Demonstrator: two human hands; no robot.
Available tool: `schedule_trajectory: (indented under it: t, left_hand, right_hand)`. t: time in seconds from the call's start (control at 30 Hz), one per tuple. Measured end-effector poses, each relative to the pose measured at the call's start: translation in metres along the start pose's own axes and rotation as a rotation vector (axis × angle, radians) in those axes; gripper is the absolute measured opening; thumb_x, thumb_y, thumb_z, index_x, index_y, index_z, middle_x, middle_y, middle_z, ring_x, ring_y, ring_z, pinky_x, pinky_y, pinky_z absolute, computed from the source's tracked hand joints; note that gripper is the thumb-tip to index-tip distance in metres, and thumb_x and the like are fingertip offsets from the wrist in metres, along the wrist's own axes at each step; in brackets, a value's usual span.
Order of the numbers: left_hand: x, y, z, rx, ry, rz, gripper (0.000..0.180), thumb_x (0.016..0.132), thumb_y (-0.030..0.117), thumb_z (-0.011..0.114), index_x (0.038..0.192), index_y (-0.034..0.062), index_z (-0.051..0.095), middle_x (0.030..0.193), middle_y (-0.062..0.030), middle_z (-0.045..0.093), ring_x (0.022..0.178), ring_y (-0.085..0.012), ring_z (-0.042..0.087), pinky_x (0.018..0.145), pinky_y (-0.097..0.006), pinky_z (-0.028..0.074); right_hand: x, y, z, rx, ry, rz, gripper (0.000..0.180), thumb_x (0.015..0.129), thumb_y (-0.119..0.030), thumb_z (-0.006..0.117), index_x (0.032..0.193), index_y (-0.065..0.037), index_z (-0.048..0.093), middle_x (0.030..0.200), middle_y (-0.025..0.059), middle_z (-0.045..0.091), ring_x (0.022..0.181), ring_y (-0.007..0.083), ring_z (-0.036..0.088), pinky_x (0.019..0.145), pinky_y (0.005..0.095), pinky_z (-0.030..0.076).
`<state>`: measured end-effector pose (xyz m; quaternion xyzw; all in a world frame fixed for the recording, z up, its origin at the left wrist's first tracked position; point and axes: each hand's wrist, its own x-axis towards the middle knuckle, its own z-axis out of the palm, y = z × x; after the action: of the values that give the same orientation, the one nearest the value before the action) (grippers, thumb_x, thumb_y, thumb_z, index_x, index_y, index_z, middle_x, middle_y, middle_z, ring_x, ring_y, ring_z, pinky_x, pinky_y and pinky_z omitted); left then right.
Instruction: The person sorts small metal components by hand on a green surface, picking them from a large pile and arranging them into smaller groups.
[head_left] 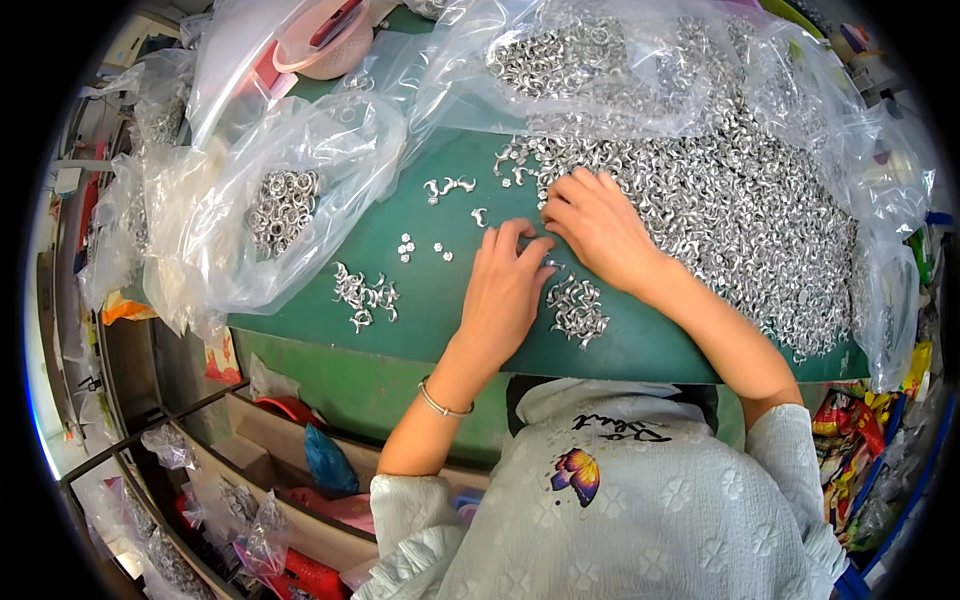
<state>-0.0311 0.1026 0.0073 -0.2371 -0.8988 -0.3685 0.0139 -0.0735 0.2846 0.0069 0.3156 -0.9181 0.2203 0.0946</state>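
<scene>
Evidently only a small share had been sorted: a few little clusters [364,296] of silver metal pieces were laid apart on the green table [440,290], while the big heap [740,190] remained at the right, spilling from a clear bag [620,60]. The pieces were small, shiny and curved. The left hand [505,290] was rested flat, fingers loosely together, gripping nothing; the right hand [600,225] was pressed on the heap's edge, fingertips curled among pieces.

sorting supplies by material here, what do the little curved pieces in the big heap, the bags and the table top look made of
Curved pieces: likely metal with a bright silvery plated finish; they glint sharply. Bags: thin clear plastic film, crinkled and see-through. Table top: matte green, smooth, possibly a rubber or vinyl mat; the look leaves it open.
</scene>
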Motion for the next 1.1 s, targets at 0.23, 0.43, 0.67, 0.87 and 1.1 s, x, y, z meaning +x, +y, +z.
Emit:
schedule_trajectory:
  t: [0.23, 0.43, 0.67, 0.87, 1.1]
  left_hand:
    - [-0.012, 0.002, -0.009, 0.052, 0.107, -0.031, 0.036, 0.076, 0.004, 0.072, 0.110, 0.0044, 0.060, 0.108, -0.0095, 0.053, 0.094, -0.0282, 0.051, 0.084, -0.040, 0.042]
    - [-0.012, 0.004, -0.002, -0.007, 0.127, -0.013, 0.033, 0.078, 0.003, 0.072, 0.109, 0.0042, 0.062, 0.106, -0.0107, 0.057, 0.095, -0.0269, 0.055, 0.086, -0.038, 0.044]
    - [-0.023, -0.007, -0.019, -0.043, 0.347, -0.151, 0.033, 0.078, -0.009, 0.065, 0.110, 0.0008, 0.062, 0.102, -0.0123, 0.062, 0.087, -0.0254, 0.060, 0.078, -0.034, 0.049]
    - [-0.046, -0.032, -0.030, 0.056, 0.255, -0.224, 0.030, 0.083, 0.001, 0.065, 0.112, 0.0020, 0.062, 0.112, -0.0113, 0.057, 0.097, -0.0291, 0.055, 0.083, -0.038, 0.041]
    - [-0.033, -0.023, -0.018, 0.172, 0.242, -0.153, 0.018, 0.083, 0.003, 0.066, 0.101, 0.0020, 0.063, 0.105, -0.0079, 0.057, 0.094, -0.0260, 0.055, 0.078, -0.037, 0.040]
  right_hand:
    - [-0.009, -0.003, -0.017, 0.021, -0.049, 0.008, 0.007, 0.078, -0.010, 0.068, 0.076, -0.006, 0.062, 0.085, 0.0047, 0.055, 0.090, 0.0227, 0.051, 0.078, 0.0357, 0.038]
    - [0.006, -0.007, -0.017, 0.123, 0.033, 0.096, 0.009, 0.077, -0.010, 0.068, 0.078, -0.006, 0.061, 0.085, 0.0069, 0.055, 0.088, 0.0269, 0.053, 0.076, 0.0385, 0.040]
    - [0.029, -0.030, 0.022, 0.310, -0.096, -0.130, 0.009, 0.080, -0.009, 0.068, 0.087, -0.005, 0.063, 0.094, 0.0075, 0.059, 0.093, 0.0266, 0.055, 0.082, 0.0378, 0.043]
    - [0.036, -0.017, 0.014, 0.539, -0.002, -0.125, 0.009, 0.080, -0.004, 0.067, 0.089, -0.002, 0.064, 0.096, 0.0073, 0.063, 0.088, 0.0293, 0.057, 0.082, 0.0386, 0.046]
    - [-0.003, -0.031, -0.004, 0.099, -0.115, 0.043, 0.005, 0.080, -0.008, 0.066, 0.082, -0.005, 0.062, 0.082, 0.0098, 0.058, 0.087, 0.0267, 0.056, 0.080, 0.0389, 0.042]
